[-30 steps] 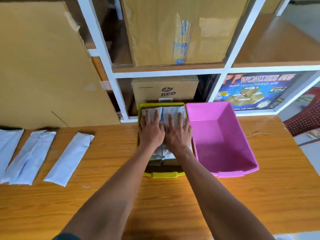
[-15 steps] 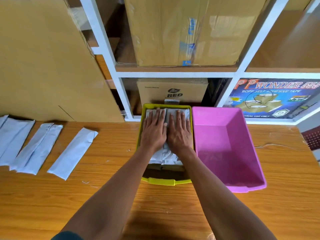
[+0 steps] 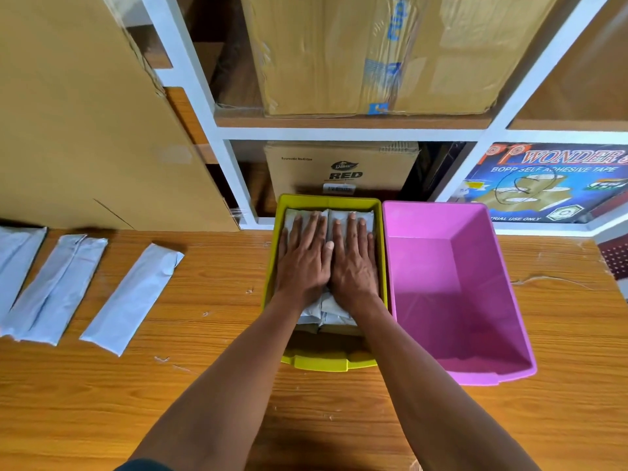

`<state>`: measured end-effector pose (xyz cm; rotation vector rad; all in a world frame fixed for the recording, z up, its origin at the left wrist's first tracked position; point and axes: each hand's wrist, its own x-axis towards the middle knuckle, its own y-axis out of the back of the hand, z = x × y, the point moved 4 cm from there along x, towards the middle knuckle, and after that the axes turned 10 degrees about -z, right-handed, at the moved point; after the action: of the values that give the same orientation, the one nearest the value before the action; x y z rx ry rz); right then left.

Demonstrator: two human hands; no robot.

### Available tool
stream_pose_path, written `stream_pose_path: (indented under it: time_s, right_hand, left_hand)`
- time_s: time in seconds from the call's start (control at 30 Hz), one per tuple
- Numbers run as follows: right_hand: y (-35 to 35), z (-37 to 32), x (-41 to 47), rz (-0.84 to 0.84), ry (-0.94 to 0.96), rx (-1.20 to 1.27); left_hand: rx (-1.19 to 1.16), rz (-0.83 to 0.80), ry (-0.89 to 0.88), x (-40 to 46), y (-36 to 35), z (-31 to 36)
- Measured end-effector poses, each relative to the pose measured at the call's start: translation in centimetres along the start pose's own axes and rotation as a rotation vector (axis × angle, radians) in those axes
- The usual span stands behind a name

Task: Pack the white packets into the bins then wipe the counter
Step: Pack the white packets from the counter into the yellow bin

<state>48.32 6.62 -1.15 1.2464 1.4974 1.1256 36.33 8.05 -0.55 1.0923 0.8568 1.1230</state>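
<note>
Your left hand [image 3: 302, 263] and right hand [image 3: 355, 263] press flat on white packets [image 3: 326, 314] inside the yellow bin [image 3: 272, 266], beside the pink bin [image 3: 509, 300] at the tabletop's [image 3: 204, 385] far edge.

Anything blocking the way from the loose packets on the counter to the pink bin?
The yellow bin, with both hands pressing packets inside, sits between the nearest loose packet and the pink bin. Lift over it; the pink bin's top is open.

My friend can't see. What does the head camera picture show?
Two flat hands, left hand and right hand, press white packets down into a yellow bin on a wooden counter. An empty pink bin sits on its right, and more loose packets lie on the counter to the left.
</note>
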Motion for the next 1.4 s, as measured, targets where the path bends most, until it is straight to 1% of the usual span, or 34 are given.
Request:
stream_pose_path:
  time_s: [0.27,0.4,0.5,0.6,0.77,0.97,1.03,1.2,1.4]
  right_hand:
    - [-0.7,0.0,0.2,0.023,-0.002,-0.005]
    - [-0.8,-0.1,0.1,0.009,0.001,-0.017]
    - [-0.9,-0.1,0.3,-0.029,0.001,-0.014]
    - [-0.2,0.1,0.6,-0.061,-0.020,0.068]
    - [0.8,-0.6,-0.6,0.032,-0.023,0.169]
    - [-0.8,-0.4,-1.3,0.057,-0.005,0.206]
    - [-1.2,-0.3,-1.1,0.055,-0.005,0.195]
    - [-2.7,0.1,-0.6,0.023,-0.036,0.050]
    - [-3.6,0.3,0.3,-0.062,-0.021,-0.009]
  left_hand:
    - [0.021,0.023,-0.026,0.5,-0.7,-0.4]
    - [0.018,0.023,-0.046,0.5,-0.9,-0.4]
    - [0.019,-0.019,-0.057,0.7,-0.6,-0.4]
    - [-0.018,-0.030,-0.051,0.6,0.5,0.0]
    - [-0.064,0.013,-0.063,-1.3,1.0,-0.1]
    - [-0.122,0.032,-0.057,-1.9,0.8,0.1]
    - [-0.126,0.033,-0.057,-2.0,0.4,-0.1]
    - [-0.080,0.033,-0.064,-1.8,-0.5,-0.2]
    - [-0.050,0.032,-0.083,-1.6,-0.9,-0.4]
